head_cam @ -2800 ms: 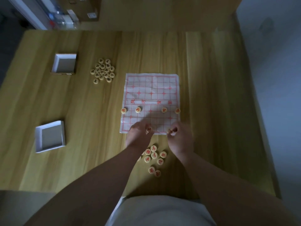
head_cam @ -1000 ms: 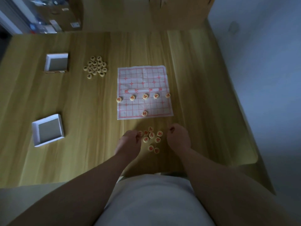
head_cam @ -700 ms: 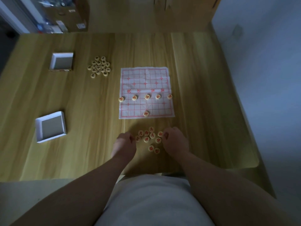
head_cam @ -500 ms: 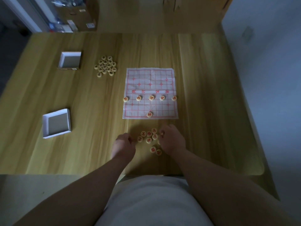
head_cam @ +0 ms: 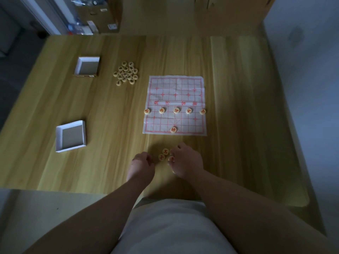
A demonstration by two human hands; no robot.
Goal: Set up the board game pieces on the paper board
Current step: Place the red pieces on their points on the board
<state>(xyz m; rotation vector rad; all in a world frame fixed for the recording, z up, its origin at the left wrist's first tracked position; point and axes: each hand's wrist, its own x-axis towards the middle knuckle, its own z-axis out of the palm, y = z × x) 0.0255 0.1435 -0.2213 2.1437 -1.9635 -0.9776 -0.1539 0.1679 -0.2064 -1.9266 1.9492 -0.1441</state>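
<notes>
On our bench (head_cam: pixel 110 116), the paper board (head_cam: pixel 181 85) lies right of centre, carrying six placed pieces (head_cam: pixel 176 110). By the near edge, our left grip (head_cam: pixel 141 163) and right grip (head_cam: pixel 186 160) curl at the loose pieces (head_cam: pixel 163 154); we cannot tell whether either holds one.

Wooden table (head_cam: pixel 91 110), pale grain, dim light. Open white box (head_cam: pixel 87 67) at far left of tabletop; shallower white tray (head_cam: pixel 72 136) nearer, well apart from it. Cardboard cartons (head_cam: pixel 102 17) on floor beyond far edge. Grey-blue wall (head_cam: pixel 308 70) at right.
</notes>
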